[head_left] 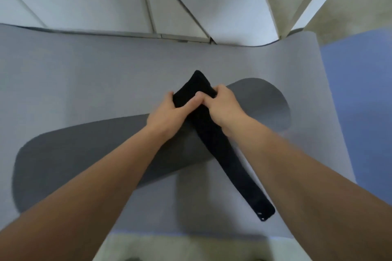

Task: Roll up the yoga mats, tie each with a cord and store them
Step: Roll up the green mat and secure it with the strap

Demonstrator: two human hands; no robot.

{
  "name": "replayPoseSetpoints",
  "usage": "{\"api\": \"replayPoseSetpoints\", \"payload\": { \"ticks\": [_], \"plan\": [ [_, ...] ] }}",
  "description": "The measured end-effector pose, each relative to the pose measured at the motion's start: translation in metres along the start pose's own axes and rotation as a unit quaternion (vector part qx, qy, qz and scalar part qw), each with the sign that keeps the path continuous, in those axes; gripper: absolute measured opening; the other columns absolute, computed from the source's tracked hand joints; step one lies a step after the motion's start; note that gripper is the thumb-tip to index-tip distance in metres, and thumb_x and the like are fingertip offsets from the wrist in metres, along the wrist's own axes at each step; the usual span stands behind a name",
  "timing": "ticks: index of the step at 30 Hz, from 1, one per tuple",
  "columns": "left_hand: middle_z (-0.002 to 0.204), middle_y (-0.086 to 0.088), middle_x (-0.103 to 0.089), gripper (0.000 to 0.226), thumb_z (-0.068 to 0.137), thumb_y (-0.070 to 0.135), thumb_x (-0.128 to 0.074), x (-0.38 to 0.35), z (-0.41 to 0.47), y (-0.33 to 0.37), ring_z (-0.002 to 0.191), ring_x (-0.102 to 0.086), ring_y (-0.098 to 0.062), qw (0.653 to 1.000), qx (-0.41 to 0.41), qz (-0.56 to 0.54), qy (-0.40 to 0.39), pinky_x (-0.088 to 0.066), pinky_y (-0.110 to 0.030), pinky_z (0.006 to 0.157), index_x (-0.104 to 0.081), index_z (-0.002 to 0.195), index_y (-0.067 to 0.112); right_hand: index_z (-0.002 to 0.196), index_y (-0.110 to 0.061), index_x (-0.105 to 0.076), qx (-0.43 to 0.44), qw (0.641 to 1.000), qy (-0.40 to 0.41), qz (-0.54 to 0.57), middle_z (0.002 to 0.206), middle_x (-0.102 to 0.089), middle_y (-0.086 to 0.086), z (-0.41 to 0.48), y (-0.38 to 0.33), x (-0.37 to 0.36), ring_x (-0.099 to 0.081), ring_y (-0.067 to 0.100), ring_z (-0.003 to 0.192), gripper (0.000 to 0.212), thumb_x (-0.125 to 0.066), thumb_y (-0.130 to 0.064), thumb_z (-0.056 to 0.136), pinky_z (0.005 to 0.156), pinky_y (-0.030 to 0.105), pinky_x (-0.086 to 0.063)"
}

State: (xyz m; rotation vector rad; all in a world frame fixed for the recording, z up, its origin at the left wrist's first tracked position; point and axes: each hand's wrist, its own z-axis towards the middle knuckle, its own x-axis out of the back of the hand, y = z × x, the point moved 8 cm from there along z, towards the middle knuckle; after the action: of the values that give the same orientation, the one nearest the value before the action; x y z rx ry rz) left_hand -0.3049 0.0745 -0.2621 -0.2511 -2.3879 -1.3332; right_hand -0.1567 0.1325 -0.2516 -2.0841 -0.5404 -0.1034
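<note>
Left hand (167, 116) grips the black strap (214, 140) at its folded top, right hand (222, 106) pinches it just beside, both atop the rolled grey mat (84, 154); the tail trails across the roll.

The head camera looks steeply down from close above at the floor ahead.

Rolled mat (74, 154) is blocking the middle of the flat mat (95, 74); open surface is stretching beyond to the wall (212, 2).

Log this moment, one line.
tying | rolled mat on flat mat | black strap across it | left hand, right hand grip strap
</note>
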Motion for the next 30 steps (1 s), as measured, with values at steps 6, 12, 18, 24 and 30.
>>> {"api": "replayPoseSetpoints", "payload": {
  "ticks": [6,12,18,24,30],
  "plan": [
    [0.140,0.005,-0.052,0.105,0.063,0.056,-0.083,0.017,0.023,-0.006,0.128,-0.052,-0.015,0.993,-0.034,-0.034,0.104,-0.043,-0.043,0.109,-0.032,0.150,0.029,0.110,-0.011,-0.062,-0.014,0.985,-0.124,0.120,0.080,-0.069,0.002,-0.022,0.005,-0.012,-0.068,0.018,0.070,0.023,-0.066,-0.027,0.094,0.064,0.029,-0.056],
    [0.146,-0.002,-0.048,0.082,0.082,0.027,-0.080,0.031,0.050,-0.002,0.134,-0.045,-0.020,0.986,-0.045,0.013,0.160,-0.038,-0.040,0.113,-0.034,0.149,0.021,0.120,-0.012,-0.062,-0.034,0.986,-0.132,0.095,0.099,-0.073,0.017,-0.046,0.049,-0.007,-0.074,0.028,0.086,0.045,-0.078,-0.002,0.079,0.076,0.041,-0.062],
    [0.145,-0.006,-0.049,0.077,0.084,0.026,-0.079,0.040,0.067,0.002,0.133,-0.047,-0.025,0.983,-0.046,0.063,0.169,-0.039,-0.038,0.111,-0.036,0.147,0.018,0.097,0.007,-0.070,-0.140,0.962,-0.234,0.001,0.088,-0.075,0.015,-0.083,0.143,0.006,-0.072,0.030,0.088,0.018,-0.074,-0.005,0.084,0.086,0.039,-0.058],
    [0.143,-0.010,-0.050,0.072,0.085,0.024,-0.078,0.043,0.071,0.007,0.132,-0.047,-0.028,0.976,-0.032,0.111,0.185,-0.038,-0.039,0.108,-0.039,0.144,0.014,0.095,-0.002,-0.074,-0.171,0.956,-0.240,0.010,0.098,-0.075,0.016,-0.106,0.193,0.046,-0.071,0.029,0.093,0.033,-0.082,-0.027,0.074,0.084,0.037,-0.055],
    [0.138,-0.012,-0.051,0.068,0.084,0.022,-0.079,0.046,0.069,0.005,0.128,-0.049,-0.029,0.974,-0.022,0.111,0.197,-0.041,-0.039,0.105,-0.042,0.140,0.011,0.085,-0.004,-0.073,-0.193,0.962,-0.189,0.031,0.075,-0.071,0.010,-0.116,0.210,0.068,-0.068,0.020,0.071,0.008,-0.072,-0.011,0.088,0.068,0.033,-0.053]
  ]
}}
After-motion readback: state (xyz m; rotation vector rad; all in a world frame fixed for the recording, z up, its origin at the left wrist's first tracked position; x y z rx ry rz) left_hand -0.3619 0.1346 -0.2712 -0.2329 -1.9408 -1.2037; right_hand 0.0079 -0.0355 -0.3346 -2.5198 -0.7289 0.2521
